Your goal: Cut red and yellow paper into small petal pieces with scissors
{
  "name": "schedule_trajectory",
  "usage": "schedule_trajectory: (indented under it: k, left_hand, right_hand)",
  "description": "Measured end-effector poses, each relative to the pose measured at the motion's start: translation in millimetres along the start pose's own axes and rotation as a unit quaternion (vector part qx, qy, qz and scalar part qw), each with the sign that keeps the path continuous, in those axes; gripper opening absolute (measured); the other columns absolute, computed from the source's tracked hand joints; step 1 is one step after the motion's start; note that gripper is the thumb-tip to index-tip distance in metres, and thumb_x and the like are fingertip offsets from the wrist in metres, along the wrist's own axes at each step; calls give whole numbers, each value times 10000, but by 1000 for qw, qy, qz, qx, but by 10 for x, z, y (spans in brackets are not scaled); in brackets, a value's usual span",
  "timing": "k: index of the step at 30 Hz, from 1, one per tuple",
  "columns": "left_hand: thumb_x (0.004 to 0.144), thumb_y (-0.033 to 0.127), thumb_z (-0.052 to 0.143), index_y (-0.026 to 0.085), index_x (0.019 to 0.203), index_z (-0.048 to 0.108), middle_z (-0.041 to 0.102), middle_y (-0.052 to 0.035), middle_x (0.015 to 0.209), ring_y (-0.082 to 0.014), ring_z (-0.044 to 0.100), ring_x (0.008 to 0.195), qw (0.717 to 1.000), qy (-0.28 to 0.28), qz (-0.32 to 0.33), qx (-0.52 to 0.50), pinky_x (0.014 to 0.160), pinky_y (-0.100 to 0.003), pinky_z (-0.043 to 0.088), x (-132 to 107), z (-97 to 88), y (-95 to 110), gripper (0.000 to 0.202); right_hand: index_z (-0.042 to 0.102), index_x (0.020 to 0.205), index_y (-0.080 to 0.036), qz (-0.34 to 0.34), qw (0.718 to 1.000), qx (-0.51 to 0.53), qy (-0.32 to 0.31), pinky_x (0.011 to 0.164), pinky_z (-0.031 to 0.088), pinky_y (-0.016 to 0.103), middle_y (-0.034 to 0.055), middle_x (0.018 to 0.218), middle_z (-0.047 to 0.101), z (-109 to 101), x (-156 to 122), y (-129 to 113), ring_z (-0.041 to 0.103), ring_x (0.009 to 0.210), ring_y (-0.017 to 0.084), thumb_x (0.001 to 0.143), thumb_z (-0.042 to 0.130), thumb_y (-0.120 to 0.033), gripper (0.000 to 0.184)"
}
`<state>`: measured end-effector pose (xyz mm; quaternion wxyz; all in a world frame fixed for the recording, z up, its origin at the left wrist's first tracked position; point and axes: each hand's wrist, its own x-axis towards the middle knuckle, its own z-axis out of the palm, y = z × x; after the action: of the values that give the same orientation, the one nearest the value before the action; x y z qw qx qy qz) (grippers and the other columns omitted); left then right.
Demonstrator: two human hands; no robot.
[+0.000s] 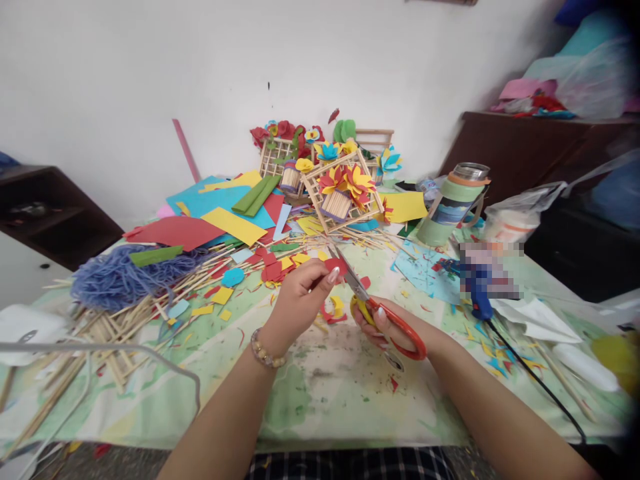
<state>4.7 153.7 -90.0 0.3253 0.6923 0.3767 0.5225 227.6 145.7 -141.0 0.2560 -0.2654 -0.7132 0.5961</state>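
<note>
On the green-patterned tablecloth (310,410), a tumbler (447,207) stands near a plastic bag (547,195) containing a white container (511,228), while the left hand (301,297) pinches red paper (342,265) at the scissors (357,284), which the right hand (376,321) grips.

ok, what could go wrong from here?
1. Nicked fingers: the left hand pinches a small red piece right by the blades of the scissors in the right hand, so a slip might catch a fingertip.
2. Snag: the black cord of the blue tool runs beside the right forearm; a wide elbow move could drag it.
3. Lost piece: if dropped, it could blend into the red scraps beyond.
</note>
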Motion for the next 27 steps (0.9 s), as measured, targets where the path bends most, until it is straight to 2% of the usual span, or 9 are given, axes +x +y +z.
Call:
schedule_trajectory:
  k: [7, 11, 16, 27]
  left_hand:
    - [897, 673, 659, 198, 627, 592, 484, 15, 585, -126, 427, 547, 999, 2, -12, -49, 528, -279, 359, 8, 0, 6, 550]
    - [877, 654, 699, 193, 628, 604, 482, 18, 585, -118, 422, 537, 995, -4, -29, -93, 511, -276, 340, -7, -2, -7, 532]
    - [886, 634, 704, 190, 651, 641, 494, 11, 588, -125, 433, 550, 995, -16, -20, -99, 530, -287, 358, -25, -8, -1, 506]
    - [888, 623, 711, 175, 674, 678, 497, 16, 586, -117, 437, 558, 994, -42, -25, -99, 535, -278, 345, -18, -23, -8, 497]
  right_hand:
    - [453, 850, -213, -2, 1000, 11, 15, 424, 317, 221, -71, 654, 369, -11, -7, -48, 339, 472, 77, 916, 414, -876, 667]
    - [478, 899, -202, -14, 999, 38, -19, 458, 343, 234, -59, 711, 392, -23, -22, -79, 353, 512, 84, 923, 432, -861, 661]
    - [472, 916, -204, -53, 995, 49, -66, 513, 411, 261, -35, 776, 397, -43, -24, -89, 400, 562, 109, 981, 323, -827, 644]
    - [484, 924, -190, -44, 995, 37, -82, 515, 409, 247, -45, 758, 396, -76, -54, -98, 401, 556, 100, 949, 339, -856, 682]
